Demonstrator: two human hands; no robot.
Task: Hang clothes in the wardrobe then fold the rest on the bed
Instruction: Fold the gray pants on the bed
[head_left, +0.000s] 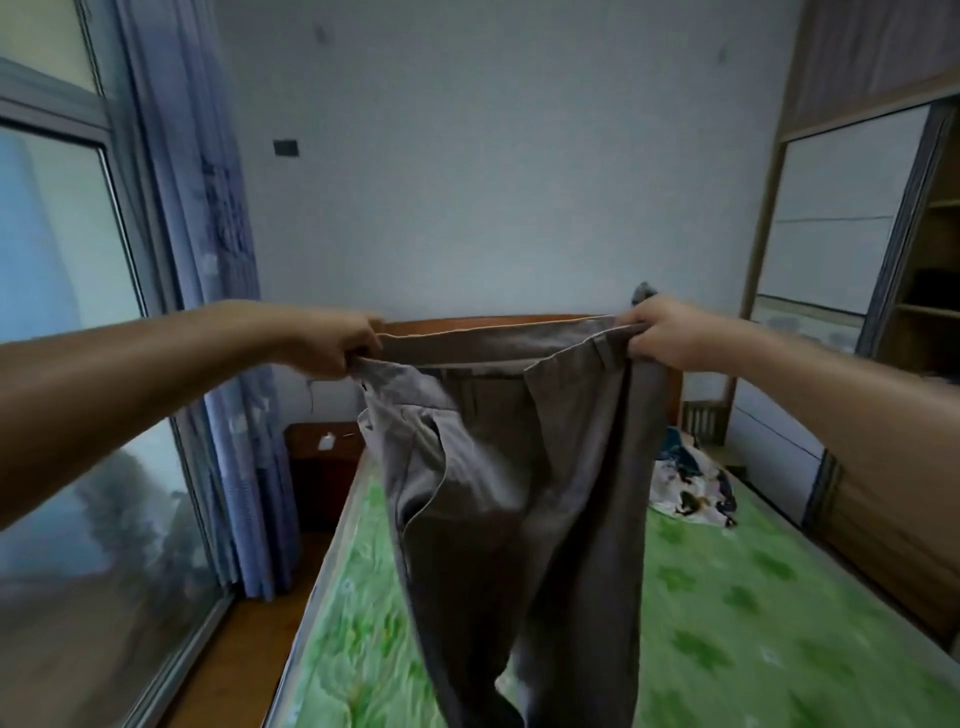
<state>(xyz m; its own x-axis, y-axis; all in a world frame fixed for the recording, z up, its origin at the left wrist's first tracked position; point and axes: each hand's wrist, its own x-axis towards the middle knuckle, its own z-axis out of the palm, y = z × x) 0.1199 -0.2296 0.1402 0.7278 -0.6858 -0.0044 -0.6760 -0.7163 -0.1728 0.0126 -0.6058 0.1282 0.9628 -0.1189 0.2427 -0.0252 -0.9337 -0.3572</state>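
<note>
Both the left hand (340, 340) and right hand (662, 332) grip the waistband of grey-brown trousers (519, 493) stretched between them, legs hanging below over the green bed (753, 597), where uneven grips could let one side slip and bunch.

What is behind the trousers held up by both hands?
The green bed and its wooden headboard. The trousers hide the bed's middle.
</note>
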